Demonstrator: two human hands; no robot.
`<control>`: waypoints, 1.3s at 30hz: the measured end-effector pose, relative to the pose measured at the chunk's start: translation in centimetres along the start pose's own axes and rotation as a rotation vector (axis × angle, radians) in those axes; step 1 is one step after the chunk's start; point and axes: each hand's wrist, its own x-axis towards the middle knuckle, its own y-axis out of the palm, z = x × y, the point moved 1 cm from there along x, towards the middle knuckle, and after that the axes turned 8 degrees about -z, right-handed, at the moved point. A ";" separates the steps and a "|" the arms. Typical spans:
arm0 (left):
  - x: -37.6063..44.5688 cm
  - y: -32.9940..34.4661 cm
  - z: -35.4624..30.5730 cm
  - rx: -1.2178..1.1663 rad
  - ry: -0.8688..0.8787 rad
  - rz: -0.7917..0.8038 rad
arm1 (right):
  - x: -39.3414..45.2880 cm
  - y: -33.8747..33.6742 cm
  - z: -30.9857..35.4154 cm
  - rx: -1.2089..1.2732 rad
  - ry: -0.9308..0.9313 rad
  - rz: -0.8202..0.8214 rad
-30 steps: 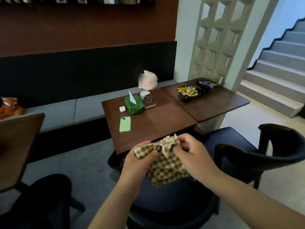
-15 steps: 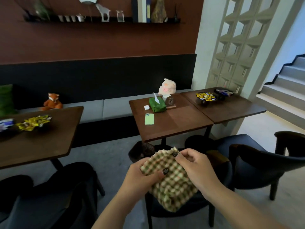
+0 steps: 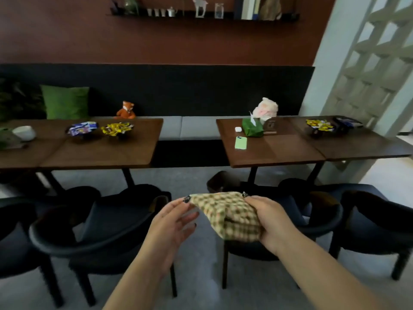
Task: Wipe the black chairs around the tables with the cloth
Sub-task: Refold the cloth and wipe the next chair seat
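A green-and-cream checked cloth [image 3: 225, 211] is held in the air in front of me, above the chairs. My right hand [image 3: 269, 222] grips its bunched right side. My left hand [image 3: 172, 222] pinches its left corner between thumb and fingertips. Below and left of the cloth stands a black chair [image 3: 98, 229] with a curved back. A second black chair [image 3: 312, 222] is partly hidden behind my right hand. A third [image 3: 380, 224] stands at the right, and another [image 3: 15, 233] is cut off at the left edge.
Two pairs of brown tables [image 3: 100, 151] [image 3: 286, 151] stand past the chairs, carrying snack bowls [image 3: 117, 128], a green phone [image 3: 241, 142], a tissue box [image 3: 252, 128] and a white bowl [image 3: 24, 132]. A grey bench [image 3: 190, 127] runs along the wall. Grey floor [image 3: 196, 276] lies underfoot.
The view has swung left and pulled back, bringing the left tables and more chairs into sight. My hands have drawn apart, stretching the cloth wider between them.
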 end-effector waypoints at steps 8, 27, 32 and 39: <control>-4.2 -0.6 1.5 0.155 0.219 -0.072 | -2.0 3.8 -0.2 0.021 -0.004 0.250; -8.7 -6.1 -1.7 0.334 0.599 -0.409 | -6.1 7.4 -2.0 -0.597 -0.658 0.689; -8.4 -10.1 -4.4 0.519 0.561 -0.382 | -6.5 11.3 -0.8 -0.500 -0.621 0.605; -6.8 -16.3 -9.0 0.688 0.480 -0.172 | -6.7 18.4 0.9 -0.445 -0.821 0.475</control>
